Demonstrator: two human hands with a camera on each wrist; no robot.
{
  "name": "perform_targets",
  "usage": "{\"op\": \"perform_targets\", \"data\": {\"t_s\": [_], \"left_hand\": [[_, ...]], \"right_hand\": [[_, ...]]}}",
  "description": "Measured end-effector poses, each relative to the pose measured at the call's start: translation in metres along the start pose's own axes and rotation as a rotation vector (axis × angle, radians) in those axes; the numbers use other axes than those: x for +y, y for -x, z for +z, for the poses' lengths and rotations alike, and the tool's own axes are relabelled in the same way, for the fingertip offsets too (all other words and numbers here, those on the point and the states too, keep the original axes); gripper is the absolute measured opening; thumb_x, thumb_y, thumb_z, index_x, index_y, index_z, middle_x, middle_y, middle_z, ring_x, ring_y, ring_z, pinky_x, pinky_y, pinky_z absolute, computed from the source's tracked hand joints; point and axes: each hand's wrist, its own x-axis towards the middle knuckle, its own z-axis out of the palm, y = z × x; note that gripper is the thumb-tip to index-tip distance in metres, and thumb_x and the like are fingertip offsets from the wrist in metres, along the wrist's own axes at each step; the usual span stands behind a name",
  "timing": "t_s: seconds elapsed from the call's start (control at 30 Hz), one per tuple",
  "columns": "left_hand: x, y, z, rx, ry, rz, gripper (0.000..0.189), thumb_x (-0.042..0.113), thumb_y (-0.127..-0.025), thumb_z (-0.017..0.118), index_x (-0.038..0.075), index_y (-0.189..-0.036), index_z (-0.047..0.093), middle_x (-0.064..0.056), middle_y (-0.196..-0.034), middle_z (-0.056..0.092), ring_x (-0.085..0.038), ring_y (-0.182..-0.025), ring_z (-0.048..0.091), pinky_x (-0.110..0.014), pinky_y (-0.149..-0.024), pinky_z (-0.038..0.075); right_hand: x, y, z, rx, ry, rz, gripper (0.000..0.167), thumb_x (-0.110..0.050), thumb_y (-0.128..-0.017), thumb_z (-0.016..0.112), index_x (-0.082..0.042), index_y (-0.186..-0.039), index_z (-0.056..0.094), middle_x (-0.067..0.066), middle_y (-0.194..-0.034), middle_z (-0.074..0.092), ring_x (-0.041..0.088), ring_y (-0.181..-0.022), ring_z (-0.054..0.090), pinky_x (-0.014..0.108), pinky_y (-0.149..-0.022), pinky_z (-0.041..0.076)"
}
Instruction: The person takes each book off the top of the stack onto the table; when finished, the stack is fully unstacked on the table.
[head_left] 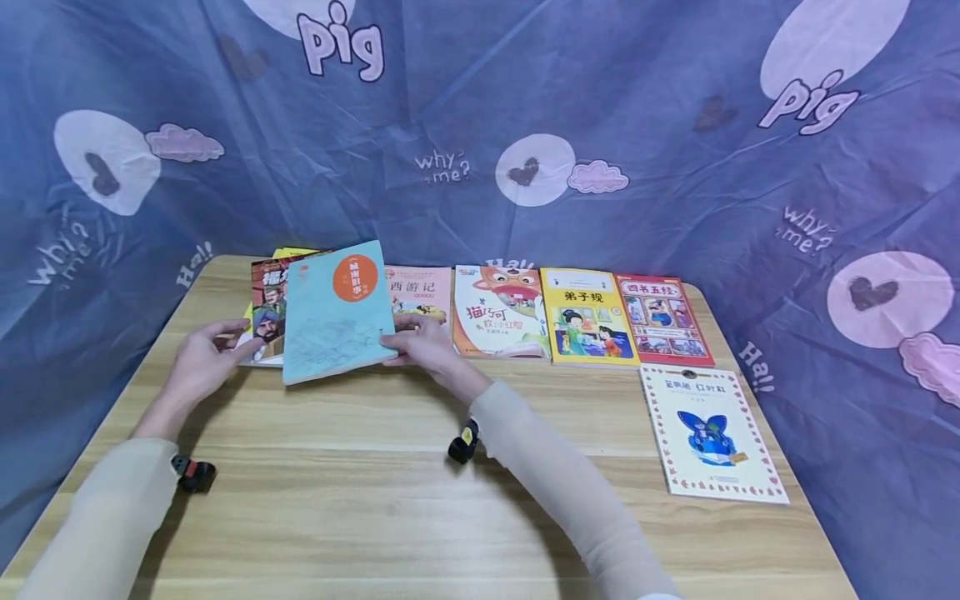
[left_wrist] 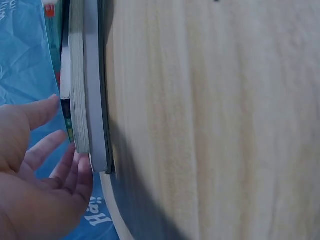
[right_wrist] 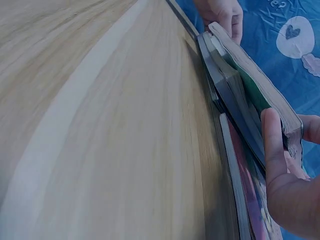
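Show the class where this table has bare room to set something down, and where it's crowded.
The table has bare wood between left sleeve and right sleeve, and between the right sleeve and the front white book. Crowded: the back row of books, especially its left end, where the left hand and right hand flank the pale blue book.

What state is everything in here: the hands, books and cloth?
Blue book: closed, tilted.
Right hand: gripping the blue book.
Dark book: mostly covered by the blue book.
Left hand: at the dark book's left edge.
Pink book: flat, partly hidden.
Orange-animal book: closed, flat.
Yellow book beside it: closed, flat.
Red book: closed, flat.
White book: closed, flat.
Cloth: hanging, wrinkled.
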Motion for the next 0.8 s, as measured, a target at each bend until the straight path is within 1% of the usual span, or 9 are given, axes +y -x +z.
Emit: {"op": "perform_targets", "data": {"t_s": [0.1, 0.2, 0.27, 0.37, 0.47, 0.6, 0.7, 0.8], "left_hand": [[0.001, -0.002, 0.001, 0.018, -0.037, 0.020, 0.067, 0.043, -0.105, 0.064, -0.007, -0.148, 0.053, -0.036, -0.142, 0.054, -0.047, -0.118, 0.057, -0.029, -0.076, 0.042], [0.001, -0.003, 0.002, 0.026, -0.048, 0.030, 0.064, 0.039, -0.105, 0.065, -0.008, -0.146, 0.054, -0.037, -0.140, 0.054, -0.048, -0.117, 0.057, -0.032, -0.077, 0.042], [0.001, -0.003, 0.002, 0.026, -0.044, 0.030, 0.063, 0.039, -0.105, 0.065, -0.008, -0.146, 0.054, -0.037, -0.140, 0.054, -0.048, -0.117, 0.057, -0.033, -0.078, 0.043], [0.000, -0.002, 0.003, 0.023, -0.030, 0.031, 0.063, 0.038, -0.105, 0.065, -0.008, -0.146, 0.053, -0.037, -0.141, 0.052, -0.050, -0.118, 0.056, -0.036, -0.081, 0.043], [-0.001, -0.002, 0.004, 0.025, -0.025, 0.033, 0.063, 0.037, -0.105, 0.065, -0.009, -0.146, 0.053, -0.038, -0.140, 0.051, -0.050, -0.118, 0.055, -0.038, -0.083, 0.043], [-0.002, -0.002, 0.005, 0.031, -0.021, 0.044, 0.061, 0.035, -0.105, 0.065, -0.009, -0.146, 0.054, -0.038, -0.139, 0.052, -0.050, -0.117, 0.056, -0.040, -0.085, 0.043], [-0.002, -0.002, 0.005, 0.033, -0.015, 0.047, 0.061, 0.035, -0.106, 0.065, -0.009, -0.146, 0.054, -0.038, -0.140, 0.052, -0.051, -0.118, 0.055, -0.049, -0.088, 0.046], [-0.001, -0.002, 0.005, 0.037, -0.015, 0.048, 0.060, 0.035, -0.106, 0.064, -0.009, -0.146, 0.054, -0.038, -0.140, 0.052, -0.051, -0.118, 0.055, -0.055, -0.091, 0.046]], "right_hand": [[0.001, 0.006, -0.010, -0.015, 0.004, -0.022, 0.036, -0.002, -0.099, 0.070, 0.003, -0.134, 0.061, 0.005, -0.095, 0.073, 0.014, -0.067, 0.073, 0.032, -0.078, 0.066], [0.004, 0.011, -0.019, -0.024, 0.015, -0.042, 0.037, -0.001, -0.099, 0.068, 0.004, -0.135, 0.059, 0.002, -0.090, 0.075, 0.012, -0.068, 0.074, 0.032, -0.077, 0.066], [0.006, 0.016, -0.025, -0.023, 0.016, -0.047, 0.040, 0.000, -0.099, 0.068, 0.004, -0.138, 0.056, 0.002, -0.090, 0.075, 0.012, -0.069, 0.073, 0.032, -0.076, 0.066], [0.009, 0.025, -0.033, -0.011, 0.015, -0.054, 0.045, 0.001, -0.099, 0.067, 0.004, -0.141, 0.053, 0.005, -0.100, 0.075, 0.013, -0.076, 0.075, 0.034, -0.077, 0.067], [0.012, 0.035, -0.041, 0.004, 0.004, -0.067, 0.048, 0.003, -0.098, 0.068, 0.004, -0.143, 0.052, 0.007, -0.109, 0.072, 0.013, -0.080, 0.075, 0.034, -0.076, 0.067], [0.015, 0.050, -0.055, 0.006, -0.014, -0.074, 0.049, 0.005, -0.097, 0.067, 0.005, -0.144, 0.053, 0.002, -0.106, 0.075, 0.012, -0.082, 0.075, 0.034, -0.075, 0.066], [0.015, 0.063, -0.065, -0.001, -0.023, -0.082, 0.049, 0.006, -0.098, 0.065, 0.006, -0.145, 0.052, 0.001, -0.103, 0.080, 0.011, -0.084, 0.077, 0.033, -0.075, 0.066], [0.014, 0.078, -0.078, -0.004, -0.023, -0.091, 0.050, 0.006, -0.098, 0.064, 0.006, -0.146, 0.051, 0.002, -0.106, 0.081, 0.012, -0.087, 0.078, 0.034, -0.077, 0.066]]}}
